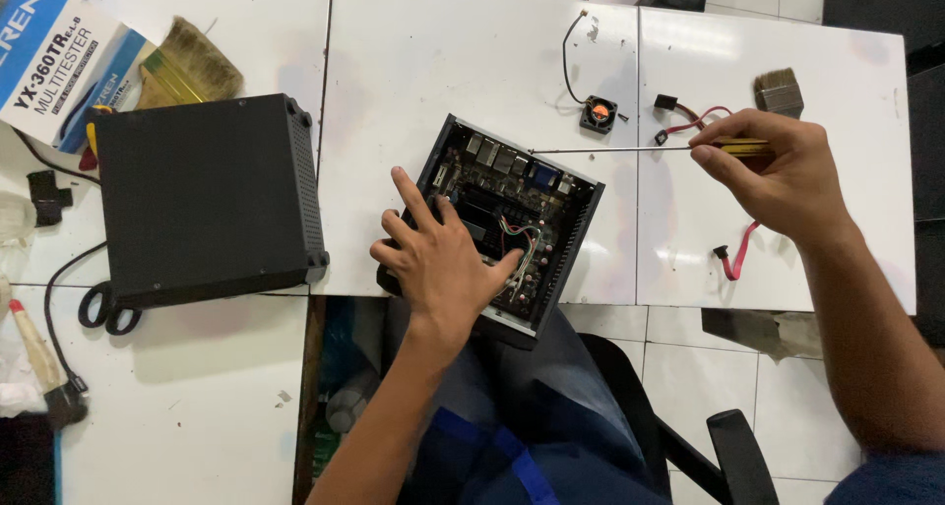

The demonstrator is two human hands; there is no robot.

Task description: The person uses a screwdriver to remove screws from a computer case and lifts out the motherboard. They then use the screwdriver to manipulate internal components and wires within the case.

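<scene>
nearest us, the left hand [443, 259] lies spread flat, fingers wide, on the open computer case [507, 229] at the front edge of the white table [413, 62], its circuit board and wires exposed. to the left we note the black metal cover [202, 200]. farther right, the right hand [783, 175] pinches the handle of a long screwdriver [630, 150], whose shaft points left over the case's back edge. beyond it: a small fan [598, 114], red cables [694, 123], a paintbrush [779, 92].
</scene>
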